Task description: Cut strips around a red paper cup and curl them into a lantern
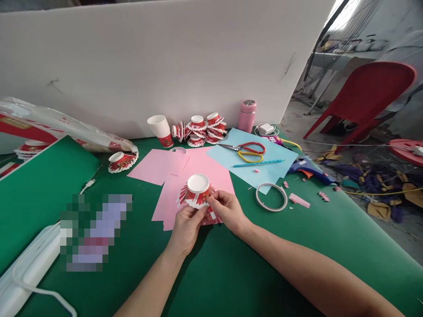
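Observation:
A red and white paper cup (198, 184), its side cut into strips that fan outward, stands base up over pink paper (168, 198). My left hand (185, 229) pinches the near edge of its strips. At the cup's right side, my right hand (228, 210) has thumb and fingers pressed together on another strip. The fingertips partly cover the strips they hold. Another cut cup (119, 161) lies at the left, and several more cut cups (198, 127) are piled by the white board. Beside them is a stack of uncut paper cups (161, 130).
On blue paper (264, 176) lie scissors (246, 149) and a blue pencil (259, 163). Right of my hands are a tape roll (271, 197), pink scraps (299, 200) and a glue gun (310, 171). A pink bottle (247, 116) stands against the white board (148, 57).

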Available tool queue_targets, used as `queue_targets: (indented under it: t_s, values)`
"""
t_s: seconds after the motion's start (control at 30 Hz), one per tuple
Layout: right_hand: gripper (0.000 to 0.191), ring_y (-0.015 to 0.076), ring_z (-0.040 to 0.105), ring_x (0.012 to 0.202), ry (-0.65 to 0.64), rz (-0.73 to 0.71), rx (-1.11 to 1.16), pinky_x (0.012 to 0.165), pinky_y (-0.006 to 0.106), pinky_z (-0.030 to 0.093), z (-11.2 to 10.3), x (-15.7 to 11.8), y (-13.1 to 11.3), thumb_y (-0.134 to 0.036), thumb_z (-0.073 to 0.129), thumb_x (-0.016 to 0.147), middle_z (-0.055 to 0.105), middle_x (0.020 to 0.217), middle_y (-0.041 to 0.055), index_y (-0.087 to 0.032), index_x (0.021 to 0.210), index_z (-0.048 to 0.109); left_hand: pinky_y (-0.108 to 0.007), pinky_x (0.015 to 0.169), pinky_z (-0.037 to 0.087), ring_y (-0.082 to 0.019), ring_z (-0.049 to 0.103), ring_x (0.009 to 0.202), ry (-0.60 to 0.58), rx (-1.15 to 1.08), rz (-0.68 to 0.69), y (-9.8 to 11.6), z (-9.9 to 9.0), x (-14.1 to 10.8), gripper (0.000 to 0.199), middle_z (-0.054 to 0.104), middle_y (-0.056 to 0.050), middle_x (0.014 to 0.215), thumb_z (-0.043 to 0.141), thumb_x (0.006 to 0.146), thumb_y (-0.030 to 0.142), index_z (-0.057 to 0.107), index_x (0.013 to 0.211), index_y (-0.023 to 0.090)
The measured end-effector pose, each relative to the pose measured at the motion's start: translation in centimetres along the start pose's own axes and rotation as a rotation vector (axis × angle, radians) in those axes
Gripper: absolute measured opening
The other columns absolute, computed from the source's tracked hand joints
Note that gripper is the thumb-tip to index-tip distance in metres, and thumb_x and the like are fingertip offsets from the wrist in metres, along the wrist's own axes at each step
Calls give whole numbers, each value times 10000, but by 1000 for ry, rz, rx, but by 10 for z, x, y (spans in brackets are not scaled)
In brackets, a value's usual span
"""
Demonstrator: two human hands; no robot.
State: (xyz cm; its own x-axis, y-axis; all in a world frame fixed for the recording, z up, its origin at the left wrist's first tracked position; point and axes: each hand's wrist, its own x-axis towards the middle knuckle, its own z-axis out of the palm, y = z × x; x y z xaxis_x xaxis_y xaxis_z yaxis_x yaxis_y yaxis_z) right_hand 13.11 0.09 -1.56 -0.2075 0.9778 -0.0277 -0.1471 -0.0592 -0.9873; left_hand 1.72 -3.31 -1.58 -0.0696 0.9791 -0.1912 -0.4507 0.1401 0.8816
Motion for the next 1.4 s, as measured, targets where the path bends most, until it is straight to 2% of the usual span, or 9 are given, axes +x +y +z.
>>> queue_targets:
  t_s: [0.17, 0.33, 0.5, 0.83, 1.07, 1.23, 1.4]
  values:
    - [321, 90, 422, 490, 60, 20, 41, 486, 229, 367, 0, 1, -1, -464, 637, 650, 487, 529, -36, -181, 588, 497, -241, 590, 470, -105, 553, 583, -4, 4, -40, 1, 1, -1, 202, 651, -29, 638, 781, 593, 271, 720, 727, 134]
    - [315, 81, 385, 476, 101, 0, 33, 468, 222, 327, -1, 2, -3, -459, 621, 655, 459, 513, -41, -180, 578, 496, -255, 599, 467, -115, 552, 608, -22, 28, -40, 1, 4, -3, 183, 628, -20, 646, 778, 588, 260, 710, 714, 146]
    - [301, 76, 370, 457, 89, -5, 28, 460, 224, 310, 0, 2, 0, -445, 621, 644, 453, 501, -50, -185, 583, 482, -227, 577, 434, -98, 529, 605, 21, -51, -18, 1, 2, -2, 161, 601, -10, 617, 733, 660, 293, 699, 709, 144]
    - [276, 80, 381, 459, 69, 6, -7, 453, 224, 312, 0, 0, 0, -423, 614, 646, 455, 494, -48, -185, 579, 492, -223, 584, 433, -82, 507, 567, 47, -8, 22, 0, 2, -2, 178, 599, 7, 581, 764, 617, 285, 694, 679, 132]
    - [278, 83, 440, 461, 52, -12, 19, 457, 216, 363, 1, -3, -1, -414, 629, 662, 508, 506, -42, -179, 583, 502, -249, 625, 462, -115, 566, 625, 34, -43, -42, 1, 4, -4, 216, 668, -30, 676, 772, 609, 295, 719, 747, 137]
    - [252, 91, 484, 439, 15, -21, 32, 441, 214, 392, 1, -5, -3, -393, 621, 680, 544, 484, -42, -189, 592, 501, -240, 563, 441, -95, 513, 533, 15, -15, -29, 0, 4, -4, 159, 613, -1, 551, 776, 607, 278, 703, 638, 140]
    - [256, 93, 488, 417, -7, -28, 72, 425, 215, 398, 2, -4, -3, -400, 615, 682, 542, 459, -49, -198, 594, 483, -236, 560, 448, -113, 556, 585, 12, -28, -36, 0, 3, -4, 222, 671, -34, 650, 782, 596, 300, 725, 737, 138]
